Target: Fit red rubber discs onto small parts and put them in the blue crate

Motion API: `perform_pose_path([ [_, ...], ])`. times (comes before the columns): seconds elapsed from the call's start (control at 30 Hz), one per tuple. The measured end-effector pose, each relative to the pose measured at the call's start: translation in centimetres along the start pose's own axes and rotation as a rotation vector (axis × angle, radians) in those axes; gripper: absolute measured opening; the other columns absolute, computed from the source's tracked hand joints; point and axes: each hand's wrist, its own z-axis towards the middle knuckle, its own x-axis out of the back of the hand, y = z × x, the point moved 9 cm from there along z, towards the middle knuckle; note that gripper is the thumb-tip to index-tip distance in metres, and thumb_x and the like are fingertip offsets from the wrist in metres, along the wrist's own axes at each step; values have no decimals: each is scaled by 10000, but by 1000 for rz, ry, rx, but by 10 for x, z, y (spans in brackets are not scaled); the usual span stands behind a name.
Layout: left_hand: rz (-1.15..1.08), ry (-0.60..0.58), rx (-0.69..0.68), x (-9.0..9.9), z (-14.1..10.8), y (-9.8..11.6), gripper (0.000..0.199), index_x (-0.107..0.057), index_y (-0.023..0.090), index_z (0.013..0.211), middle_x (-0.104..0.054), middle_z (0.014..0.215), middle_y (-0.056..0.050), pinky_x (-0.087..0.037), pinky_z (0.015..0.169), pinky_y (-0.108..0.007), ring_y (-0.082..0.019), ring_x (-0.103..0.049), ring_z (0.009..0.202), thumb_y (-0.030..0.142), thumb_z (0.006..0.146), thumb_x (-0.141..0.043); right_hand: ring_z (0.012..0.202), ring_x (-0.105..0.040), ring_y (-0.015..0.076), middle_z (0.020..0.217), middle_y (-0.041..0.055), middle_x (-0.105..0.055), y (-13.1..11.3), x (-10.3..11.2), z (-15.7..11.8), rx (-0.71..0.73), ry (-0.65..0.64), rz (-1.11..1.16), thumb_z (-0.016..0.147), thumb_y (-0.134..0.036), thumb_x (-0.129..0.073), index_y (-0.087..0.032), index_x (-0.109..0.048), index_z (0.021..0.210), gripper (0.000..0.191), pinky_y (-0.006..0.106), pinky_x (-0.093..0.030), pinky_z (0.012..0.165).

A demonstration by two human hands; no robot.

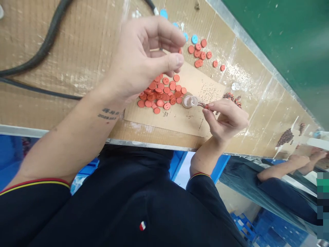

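Observation:
My left hand (154,51) is raised over the bench, its fingers curled and thumb near the fingertips, with a bit of something red between them. Below it lies a pile of red discs (159,92) on a cardboard sheet (180,121). My right hand (226,116) pinches a few thin dark wires (202,105), whose ends point at the mouth of a small clear bottle (190,100). The bottle is beside the pile. Past my right hand lies a bundle of dark and red wires (232,98).
More red discs (203,55) and several blue discs (194,39) lie at the back. A thick black cable (48,41) crosses the left side. At the far right, another person's arms (288,166) rest near dark small parts (285,138).

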Motion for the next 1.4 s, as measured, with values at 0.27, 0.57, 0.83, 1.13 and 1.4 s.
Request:
perform_pose_path([
  [0.27, -268, -63, 171, -45, -28, -18, 382, -781, 184, 952, -769, 824, -7, -648, 621, -269, -141, -752, 677, 417, 730, -987, 731, -735, 131, 829, -31, -758, -4, 11, 1, 33, 327, 424, 910, -192, -789, -288, -760, 1057, 178, 281, -600, 592],
  [0.57, -332, -126, 287, -61, -44, -33, 283, -823, 199, 914, -818, 908, -37, -681, 745, -246, -154, -802, 781, 329, 730, -995, 812, -768, 131, 890, -37, -780, -1, -2, -3, -70, 332, 531, 965, -324, -766, -366, -771, 1135, 175, 293, -672, 699],
  [0.83, -374, -136, 315, -66, -47, -33, 217, -846, 233, 901, -839, 925, -30, -700, 786, -246, -160, -820, 806, 257, 738, -987, 876, -800, 116, 1026, -40, -760, 1, -4, -7, -110, 332, 638, 960, -220, -757, -363, -754, 1078, 185, 274, -707, 751],
  [1.13, -392, -134, 346, -68, -48, -36, 249, -834, 227, 898, -840, 895, -26, -696, 737, -236, -160, -815, 773, 291, 723, -1000, 895, -793, 93, 1035, -45, -773, 2, -6, -4, -96, 324, 716, 943, -167, -771, -387, -785, 1118, 282, 230, -688, 766],
  [1.4, -413, -166, 346, -71, -49, -37, 216, -837, 237, 946, -840, 876, -15, -668, 688, -181, -148, -823, 779, 277, 778, -966, 892, -794, 111, 1007, -38, -758, -2, -10, -2, -93, 304, 744, 971, -204, -741, -393, -776, 1165, 273, 251, -700, 748],
])
